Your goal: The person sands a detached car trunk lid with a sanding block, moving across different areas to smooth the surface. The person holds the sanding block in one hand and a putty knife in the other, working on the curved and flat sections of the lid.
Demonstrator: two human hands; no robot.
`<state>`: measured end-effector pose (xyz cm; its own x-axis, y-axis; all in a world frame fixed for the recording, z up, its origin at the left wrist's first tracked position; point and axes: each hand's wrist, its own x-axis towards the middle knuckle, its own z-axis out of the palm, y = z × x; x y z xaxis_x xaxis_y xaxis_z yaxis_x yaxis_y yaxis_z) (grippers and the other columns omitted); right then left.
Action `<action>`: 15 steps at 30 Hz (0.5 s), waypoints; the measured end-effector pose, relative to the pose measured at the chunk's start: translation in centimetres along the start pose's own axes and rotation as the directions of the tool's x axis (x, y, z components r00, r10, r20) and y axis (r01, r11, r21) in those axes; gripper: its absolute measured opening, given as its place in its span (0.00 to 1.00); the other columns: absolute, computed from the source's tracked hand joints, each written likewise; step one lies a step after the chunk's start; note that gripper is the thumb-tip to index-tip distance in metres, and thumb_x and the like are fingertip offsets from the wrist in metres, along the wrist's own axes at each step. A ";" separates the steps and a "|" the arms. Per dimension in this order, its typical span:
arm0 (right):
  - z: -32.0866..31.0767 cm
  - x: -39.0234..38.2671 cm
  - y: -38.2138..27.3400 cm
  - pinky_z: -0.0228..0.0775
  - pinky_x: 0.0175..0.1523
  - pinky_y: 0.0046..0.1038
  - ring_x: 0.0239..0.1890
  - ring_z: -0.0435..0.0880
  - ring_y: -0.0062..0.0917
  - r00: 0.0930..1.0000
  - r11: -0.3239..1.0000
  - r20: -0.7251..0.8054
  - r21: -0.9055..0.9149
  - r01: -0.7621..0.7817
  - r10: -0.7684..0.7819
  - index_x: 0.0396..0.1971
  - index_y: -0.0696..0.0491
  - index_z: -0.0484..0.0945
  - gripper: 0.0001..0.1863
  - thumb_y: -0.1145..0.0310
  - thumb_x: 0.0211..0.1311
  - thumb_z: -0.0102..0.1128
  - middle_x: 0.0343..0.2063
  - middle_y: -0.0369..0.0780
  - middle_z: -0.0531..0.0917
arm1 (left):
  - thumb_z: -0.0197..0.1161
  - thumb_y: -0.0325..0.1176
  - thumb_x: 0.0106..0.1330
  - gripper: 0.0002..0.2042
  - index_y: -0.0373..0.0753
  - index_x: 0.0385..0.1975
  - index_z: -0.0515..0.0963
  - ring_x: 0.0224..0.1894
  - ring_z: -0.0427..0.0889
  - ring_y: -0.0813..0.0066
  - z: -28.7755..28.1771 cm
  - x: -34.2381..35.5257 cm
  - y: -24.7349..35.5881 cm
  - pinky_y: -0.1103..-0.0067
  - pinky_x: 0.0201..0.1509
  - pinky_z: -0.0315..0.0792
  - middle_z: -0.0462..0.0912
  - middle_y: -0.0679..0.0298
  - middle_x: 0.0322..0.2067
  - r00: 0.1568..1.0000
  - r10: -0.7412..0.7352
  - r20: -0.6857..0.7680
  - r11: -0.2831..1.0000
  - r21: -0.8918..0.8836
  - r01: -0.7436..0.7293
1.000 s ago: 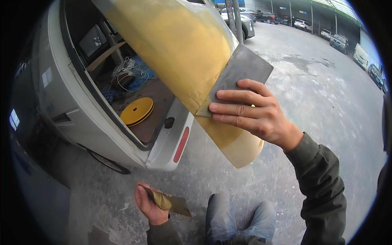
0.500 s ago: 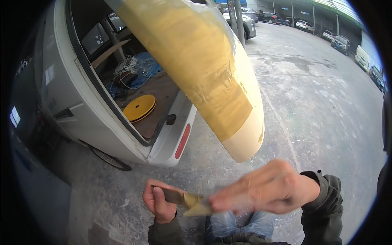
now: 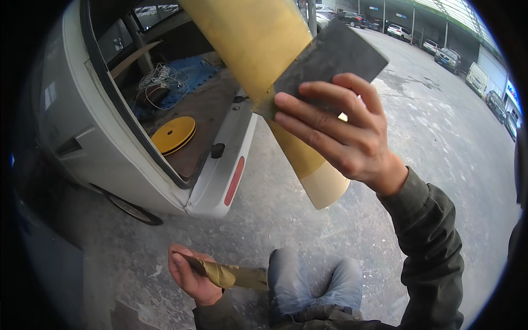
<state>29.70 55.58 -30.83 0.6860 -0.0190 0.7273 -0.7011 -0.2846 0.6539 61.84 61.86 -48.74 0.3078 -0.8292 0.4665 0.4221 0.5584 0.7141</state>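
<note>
My right hand (image 3: 352, 135) is raised and grips a dark grey, flat rectangular putty spreader (image 3: 336, 58), fingers spread across its lower face. The spreader's left edge carries a smear of yellow putty and meets the curved panel (image 3: 247, 38), which is coated in yellow filler. It hides part of that panel. Low on the left, my left hand (image 3: 193, 279) pinches the end of a narrow flat scraper (image 3: 252, 278) between thumb and fingers. A lump of yellow putty (image 3: 219, 273) sits on this scraper near the fingers.
A white van (image 3: 88, 159) stands open on the left. Inside lie a yellow disc (image 3: 175, 132), tangled white cable (image 3: 159, 80) and a blue mat (image 3: 192, 74). The van's bumper (image 3: 212, 192) juts toward the concrete floor (image 3: 418, 165). Parked cars (image 3: 448, 58) line the far side.
My right hand has lifted from beside the left-hand scraper up to the panel, bringing the spreader with it. My left hand has shifted slightly left. The view has moved a little.
</note>
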 end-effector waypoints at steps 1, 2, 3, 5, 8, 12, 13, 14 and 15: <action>0.1 -0.8 -0.4 0.74 0.62 0.36 0.58 0.84 0.29 1.000 1.000 0.026 0.011 0.008 -0.009 0.55 0.44 0.90 0.18 0.66 0.66 0.66 0.58 0.31 0.89 | 0.49 0.46 0.87 0.13 0.43 0.44 0.72 0.21 0.79 0.85 -0.2 0.0 -0.1 0.84 0.23 0.75 0.78 0.73 0.24 1.000 -0.004 0.003 1.000 0.006 0.004; 0.0 -2.2 -0.9 0.73 0.62 0.36 0.57 0.84 0.28 0.998 1.000 0.061 0.020 0.010 -0.011 0.54 0.43 0.90 0.18 0.66 0.65 0.67 0.58 0.31 0.89 | 0.50 0.46 0.87 0.13 0.43 0.44 0.72 0.21 0.79 0.85 -0.2 -0.1 -0.3 0.84 0.24 0.75 0.77 0.73 0.24 1.000 -0.025 -0.011 1.000 0.006 0.025; 0.0 -3.3 -1.4 0.73 0.62 0.36 0.57 0.84 0.28 0.996 0.999 0.083 0.031 0.012 -0.015 0.54 0.43 0.90 0.18 0.66 0.65 0.67 0.59 0.31 0.89 | 0.50 0.46 0.87 0.13 0.43 0.44 0.72 0.21 0.79 0.86 -0.3 -0.1 -0.4 0.84 0.24 0.74 0.77 0.74 0.24 0.999 -0.035 -0.029 0.999 0.011 0.035; -0.9 -4.0 -2.6 0.73 0.63 0.37 0.55 0.84 0.27 0.995 0.998 0.098 0.047 -0.035 0.030 0.54 0.42 0.91 0.18 0.66 0.63 0.69 0.57 0.30 0.90 | 0.50 0.46 0.86 0.13 0.44 0.44 0.72 0.21 0.78 0.86 -0.3 -0.1 -0.4 0.85 0.25 0.72 0.77 0.74 0.25 0.996 -0.051 -0.070 0.998 0.026 0.053; -2.0 -2.7 -3.0 0.74 0.62 0.37 0.54 0.84 0.27 0.997 0.998 0.042 0.009 -0.060 0.060 0.54 0.42 0.91 0.18 0.65 0.63 0.70 0.54 0.29 0.92 | 0.51 0.46 0.86 0.13 0.44 0.45 0.73 0.21 0.76 0.87 -0.2 0.0 -0.3 0.85 0.26 0.70 0.77 0.74 0.25 0.990 -0.074 -0.118 0.997 0.019 0.077; -1.6 0.3 -1.5 0.73 0.57 0.34 0.53 0.83 0.28 0.999 0.995 -0.040 -0.099 0.009 -0.013 0.54 0.43 0.91 0.19 0.63 0.63 0.69 0.57 0.31 0.90 | 0.52 0.46 0.86 0.13 0.44 0.45 0.73 0.22 0.76 0.87 -0.7 -0.1 -0.5 0.85 0.27 0.69 0.76 0.74 0.24 0.988 -0.087 -0.131 0.996 -0.028 0.084; -1.1 1.0 -1.3 0.72 0.56 0.33 0.53 0.83 0.27 0.998 0.993 -0.057 -0.120 0.019 -0.026 0.54 0.43 0.91 0.19 0.63 0.63 0.69 0.57 0.31 0.90 | 0.52 0.46 0.86 0.13 0.44 0.45 0.73 0.22 0.76 0.87 -0.9 -0.1 -0.6 0.85 0.27 0.69 0.76 0.74 0.24 0.987 -0.081 -0.139 0.997 -0.023 0.078; -0.8 1.3 -1.4 0.72 0.54 0.32 0.52 0.83 0.27 0.998 0.992 -0.059 -0.127 0.025 -0.033 0.54 0.44 0.91 0.19 0.64 0.63 0.69 0.58 0.30 0.90 | 0.52 0.46 0.86 0.13 0.44 0.45 0.73 0.22 0.76 0.87 -1.0 -0.2 -0.7 0.85 0.27 0.69 0.76 0.74 0.24 0.985 -0.081 -0.152 0.997 -0.020 0.079; -0.6 1.4 -1.6 0.71 0.54 0.32 0.53 0.82 0.26 0.998 0.989 -0.042 -0.140 0.037 -0.043 0.54 0.45 0.91 0.19 0.64 0.62 0.69 0.58 0.31 0.90 | 0.52 0.46 0.86 0.12 0.44 0.45 0.73 0.22 0.76 0.87 -0.9 -0.2 -0.8 0.85 0.27 0.69 0.76 0.74 0.24 0.983 -0.082 -0.165 0.997 -0.017 0.080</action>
<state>31.66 56.52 -30.69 0.7070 0.0335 0.7064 -0.6955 -0.1479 0.7032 62.23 61.63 -49.91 0.4085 -0.8569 0.3143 0.4599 0.4907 0.7401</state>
